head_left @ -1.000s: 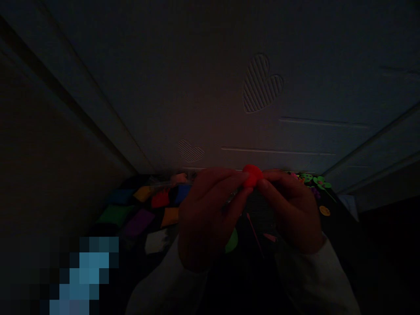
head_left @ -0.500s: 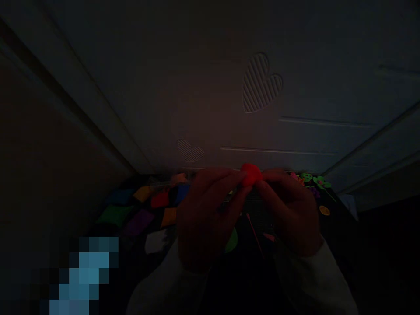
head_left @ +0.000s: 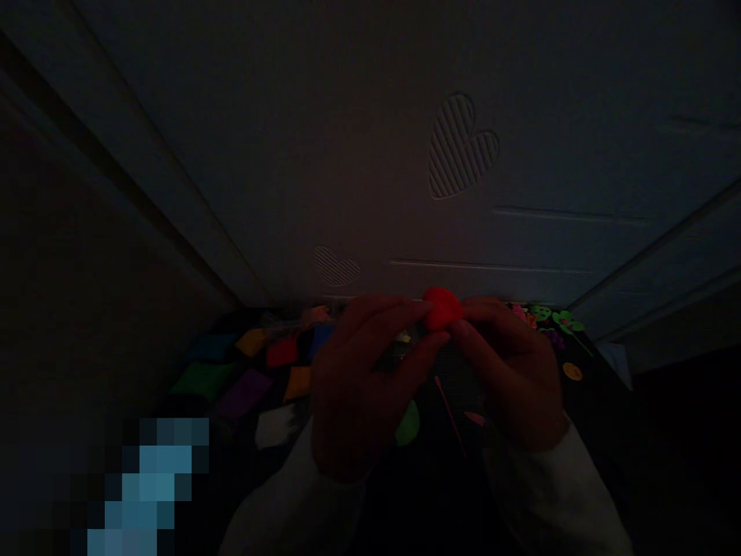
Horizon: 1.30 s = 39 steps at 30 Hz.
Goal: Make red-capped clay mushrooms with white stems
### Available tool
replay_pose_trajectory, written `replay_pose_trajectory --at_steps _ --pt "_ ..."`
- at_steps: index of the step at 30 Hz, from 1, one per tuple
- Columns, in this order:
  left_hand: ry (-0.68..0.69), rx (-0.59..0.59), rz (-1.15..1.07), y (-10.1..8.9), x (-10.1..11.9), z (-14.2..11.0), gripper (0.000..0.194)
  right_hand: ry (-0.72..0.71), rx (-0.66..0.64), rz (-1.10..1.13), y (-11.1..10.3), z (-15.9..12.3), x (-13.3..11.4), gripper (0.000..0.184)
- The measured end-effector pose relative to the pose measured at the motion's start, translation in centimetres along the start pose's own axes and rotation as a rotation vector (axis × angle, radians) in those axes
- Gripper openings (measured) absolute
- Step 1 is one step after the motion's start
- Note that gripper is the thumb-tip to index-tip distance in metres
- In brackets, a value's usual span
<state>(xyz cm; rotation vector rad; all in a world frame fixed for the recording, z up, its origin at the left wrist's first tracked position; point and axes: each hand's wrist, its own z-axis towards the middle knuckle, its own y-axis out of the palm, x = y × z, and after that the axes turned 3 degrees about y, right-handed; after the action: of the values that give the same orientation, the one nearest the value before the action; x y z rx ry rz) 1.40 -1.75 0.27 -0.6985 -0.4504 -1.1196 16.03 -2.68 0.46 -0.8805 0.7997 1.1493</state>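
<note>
A small, smooth piece of bright red modelling clay [head_left: 443, 309] is held up between both hands, above the dark table. My left hand [head_left: 370, 378] is closed on its left side, fingers on top and thumb underneath. From the right, my right hand [head_left: 515, 371] pinches its edge between thumb and fingers. Below the hands lie a thin pink stick-like tool [head_left: 450, 415], a small pink pointed piece [head_left: 475, 418] and a green round piece [head_left: 408, 425], partly hidden by my left hand. The scene is very dim.
Several coloured packets, among them green [head_left: 204, 379], purple [head_left: 245, 392] and red [head_left: 282, 352], lie at the left. Green flower-like shapes [head_left: 567, 321] and a yellow disc [head_left: 573, 372] lie at the right. A pale panel with heart reliefs [head_left: 463, 147] rises behind.
My left thumb has shifted slightly right and down beneath the red clay, and a little more of the clay shows. My right hand stays almost still.
</note>
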Motion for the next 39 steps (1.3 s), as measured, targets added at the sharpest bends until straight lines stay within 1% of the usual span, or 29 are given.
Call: replay_pose_trajectory --at_steps 1,3,5,6,8,9,12,17,19,21,23,25,28,30,34,36,39 --pt "-0.073 -0.004 -0.102 -0.1 -0.1 0.0 0.028 0.017 -0.017 0.038 0.0 0.0 0.0 0.007" --pt "-0.27 -0.034 -0.361 -0.4 -0.3 0.2 0.032 0.047 -0.057 0.125 -0.1 0.1 0.1 0.008" --pt "-0.473 -0.113 -0.647 -0.6 -0.4 0.6 0.032 0.077 -0.094 0.189 -0.1 0.1 0.1 0.009" --pt "-0.553 -0.15 -0.778 -0.6 -0.5 0.8 0.032 0.088 -0.103 0.205 -0.2 0.0 0.1 0.009" --pt "-0.664 -0.206 -0.977 -0.6 -0.6 1.1 0.033 0.11 -0.111 0.208 -0.2 0.0 0.1 0.009" --pt "-0.697 -0.221 -1.046 -0.5 -0.7 1.2 0.033 0.118 -0.115 0.202 -0.3 0.0 0.0 0.008" --pt "-0.712 -0.243 -1.182 -0.2 -1.1 1.3 0.03 0.115 -0.11 0.165 -0.2 0.0 -0.1 0.007" --pt "-0.711 -0.237 -1.232 0.2 -1.3 1.2 0.027 0.081 -0.052 0.05 0.0 0.0 -0.3 0.006" --pt "-0.704 -0.234 -1.266 0.2 -1.3 1.2 0.026 0.106 -0.069 0.102 0.0 0.0 -0.2 0.007" --pt "-0.694 -0.228 -1.294 0.2 -1.3 1.2 0.025 0.161 -0.113 0.22 0.1 0.0 0.0 0.008" --pt "-0.689 -0.219 -1.299 0.3 -1.2 1.2 0.024 0.202 -0.127 0.304 0.2 0.0 0.1 0.007" --pt "-0.688 -0.22 -1.291 0.3 -1.3 1.2 0.023 0.207 -0.106 0.301 0.2 0.0 0.1 0.005" --pt "-0.668 -0.225 -1.285 0.5 -1.4 1.2 0.023 0.183 -0.042 0.198 0.3 -0.1 -0.2 0.005" --pt "-0.665 -0.212 -1.295 0.6 -1.4 1.1 0.022 0.189 -0.023 0.199 0.3 -0.1 -0.2 0.005" --pt "-0.705 -0.158 -1.354 1.1 -1.1 0.9 0.018 0.223 -0.1 0.378 0.5 -0.2 0.2 0.009" --pt "-0.728 -0.13 -1.374 1.4 -1.0 0.9 0.018 0.21 -0.109 0.394 0.6 -0.1 0.4 0.008" --pt "-0.744 -0.106 -1.357 1.5 -1.0 0.9 0.02 0.194 -0.082 0.373 0.5 -0.1 0.3 0.006"
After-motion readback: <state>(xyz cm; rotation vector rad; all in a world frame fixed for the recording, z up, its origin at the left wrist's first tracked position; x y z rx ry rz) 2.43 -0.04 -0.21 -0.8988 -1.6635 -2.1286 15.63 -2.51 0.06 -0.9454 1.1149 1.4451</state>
